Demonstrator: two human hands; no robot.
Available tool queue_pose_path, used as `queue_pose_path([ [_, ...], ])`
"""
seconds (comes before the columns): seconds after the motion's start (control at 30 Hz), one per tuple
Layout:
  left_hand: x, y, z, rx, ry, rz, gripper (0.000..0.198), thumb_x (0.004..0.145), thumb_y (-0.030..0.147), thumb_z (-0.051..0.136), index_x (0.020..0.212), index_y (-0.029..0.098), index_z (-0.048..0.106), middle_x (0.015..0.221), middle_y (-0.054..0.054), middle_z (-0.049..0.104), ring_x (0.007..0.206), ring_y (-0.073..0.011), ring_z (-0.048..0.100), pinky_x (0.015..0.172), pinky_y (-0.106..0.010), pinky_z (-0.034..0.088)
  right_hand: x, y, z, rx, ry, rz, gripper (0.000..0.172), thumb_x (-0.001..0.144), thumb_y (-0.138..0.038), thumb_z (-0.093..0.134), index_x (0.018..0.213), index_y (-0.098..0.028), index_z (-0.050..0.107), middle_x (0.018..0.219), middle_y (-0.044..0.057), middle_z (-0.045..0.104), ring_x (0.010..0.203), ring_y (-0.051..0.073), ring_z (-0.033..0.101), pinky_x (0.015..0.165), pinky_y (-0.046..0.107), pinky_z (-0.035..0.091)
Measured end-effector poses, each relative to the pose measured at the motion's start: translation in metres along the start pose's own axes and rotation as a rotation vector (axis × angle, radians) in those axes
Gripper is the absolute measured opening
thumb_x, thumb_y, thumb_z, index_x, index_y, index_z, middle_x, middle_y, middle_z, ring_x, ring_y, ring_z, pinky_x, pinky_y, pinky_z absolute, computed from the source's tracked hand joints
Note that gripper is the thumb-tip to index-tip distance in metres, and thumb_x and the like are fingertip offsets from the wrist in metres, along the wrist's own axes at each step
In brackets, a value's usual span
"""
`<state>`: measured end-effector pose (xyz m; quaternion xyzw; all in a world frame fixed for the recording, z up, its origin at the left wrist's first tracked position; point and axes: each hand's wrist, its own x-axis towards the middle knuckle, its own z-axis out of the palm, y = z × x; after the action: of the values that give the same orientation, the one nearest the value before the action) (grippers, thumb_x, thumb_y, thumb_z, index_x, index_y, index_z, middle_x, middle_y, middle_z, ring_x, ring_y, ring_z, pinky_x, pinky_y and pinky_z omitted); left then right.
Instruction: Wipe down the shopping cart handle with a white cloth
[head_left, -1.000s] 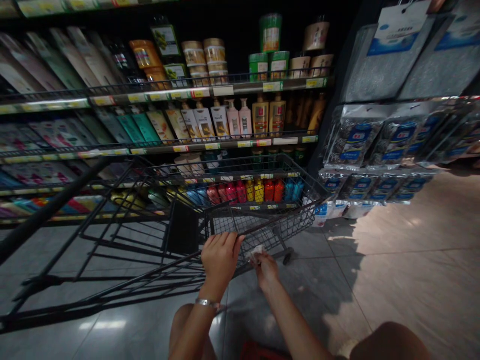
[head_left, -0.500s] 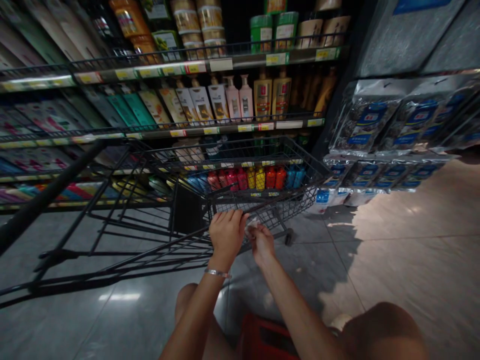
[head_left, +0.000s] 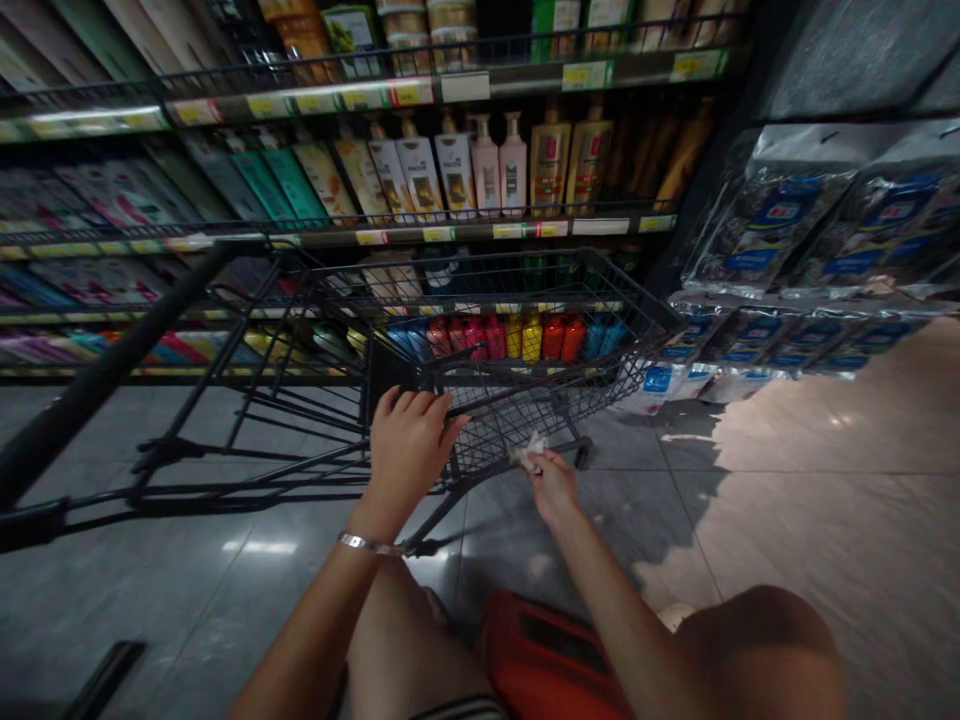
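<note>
Shopping cart [head_left: 525, 390], a single black wire one, stands across the aisle floor [head_left: 810, 520] in front of you, its one handle bar [head_left: 120, 368] slanting up from the left edge of your view. You see one dark panel [head_left: 384, 372] inside it and one wheel [head_left: 583, 452] at the far right end.

Your left hand [head_left: 409, 440] is palm down at the cart's near rail, its fingers bent and a little spread; I cannot tell whether they close around the rail. One silver bracelet [head_left: 371, 545] circles that wrist. Your right hand [head_left: 553, 487] is lower and to the right, its fingers drawn narrow, pinching one crumpled white tissue [head_left: 532, 452] near the cart's lower bars; whether it touches them cannot be told.

Below your arms, one red object [head_left: 551, 650] sits between your two legs.

Behind the cart you face four shelf edges. On the second shelf from the top you have three white bottles [head_left: 418, 175], two pale pink pump bottles [head_left: 499, 170] and two gold bottles [head_left: 570, 165] side by side, with darker ones to their right. Through the mesh, low down, you can count two yellow bottles [head_left: 523, 338], two orange-red bottles [head_left: 562, 338] and two blue bottles [head_left: 603, 338]. To your right hang silver packs [head_left: 765, 240], four in the lower row.
</note>
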<state>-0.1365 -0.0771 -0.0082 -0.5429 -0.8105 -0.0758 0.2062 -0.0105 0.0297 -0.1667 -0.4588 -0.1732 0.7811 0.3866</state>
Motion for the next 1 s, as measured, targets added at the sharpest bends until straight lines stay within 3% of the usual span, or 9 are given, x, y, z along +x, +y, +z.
queue_pose_path([
  [0.1, -0.005, -0.018, 0.003, 0.009, -0.088, -0.029, 0.043, 0.092, 0.05, 0.04, 0.088, 0.017, 0.068, 0.078, -0.007, 0.07, 0.076, -0.0233, 0.064, 0.068, -0.034, 0.042, 0.006, 0.004, 0.005, 0.005, 0.027, -0.001, 0.017, 0.046, -0.009, 0.068, 0.058, -0.017, 0.059, 0.058, -0.003, 0.065, 0.061, 0.012, 0.061, 0.061, 0.026, 0.052],
  [0.23, -0.006, -0.022, 0.007, 0.044, -0.175, -0.012, 0.052, 0.094, 0.051, 0.033, 0.071, 0.018, 0.066, 0.061, -0.006, 0.065, 0.061, -0.0199, 0.062, 0.052, -0.03, 0.027, 0.016, 0.01, 0.017, -0.007, 0.06, -0.013, 0.019, 0.048, -0.007, 0.068, 0.06, -0.016, 0.058, 0.057, -0.004, 0.062, 0.059, 0.011, 0.06, 0.06, 0.025, 0.052],
  [0.37, -0.005, -0.017, 0.008, 0.051, -0.149, -0.029, 0.051, 0.093, 0.052, 0.034, 0.069, 0.018, 0.064, 0.058, -0.006, 0.064, 0.059, -0.019, 0.061, 0.051, -0.029, 0.021, 0.023, 0.016, 0.029, -0.022, 0.073, -0.034, 0.021, 0.047, -0.008, 0.07, 0.06, -0.017, 0.055, 0.056, -0.006, 0.06, 0.057, 0.011, 0.058, 0.057, 0.026, 0.052],
  [0.6, -0.007, -0.017, 0.01, 0.015, -0.136, -0.025, 0.05, 0.093, 0.052, 0.035, 0.069, 0.018, 0.063, 0.06, -0.005, 0.066, 0.059, -0.0181, 0.061, 0.052, -0.029, 0.023, 0.007, 0.012, 0.039, -0.015, 0.05, -0.084, 0.022, 0.043, -0.009, 0.07, 0.058, -0.017, 0.056, 0.057, -0.005, 0.06, 0.057, 0.01, 0.058, 0.058, 0.027, 0.052],
  [1.0, -0.004, -0.014, 0.01, -0.007, -0.168, -0.044, 0.047, 0.094, 0.05, 0.036, 0.074, 0.018, 0.065, 0.066, -0.006, 0.068, 0.062, -0.0201, 0.062, 0.053, -0.03, 0.025, -0.034, -0.02, 0.064, -0.038, -0.221, -0.125, 0.023, 0.047, -0.017, 0.076, 0.064, -0.015, 0.061, 0.062, -0.002, 0.064, 0.065, 0.013, 0.061, 0.07, 0.032, 0.053],
])
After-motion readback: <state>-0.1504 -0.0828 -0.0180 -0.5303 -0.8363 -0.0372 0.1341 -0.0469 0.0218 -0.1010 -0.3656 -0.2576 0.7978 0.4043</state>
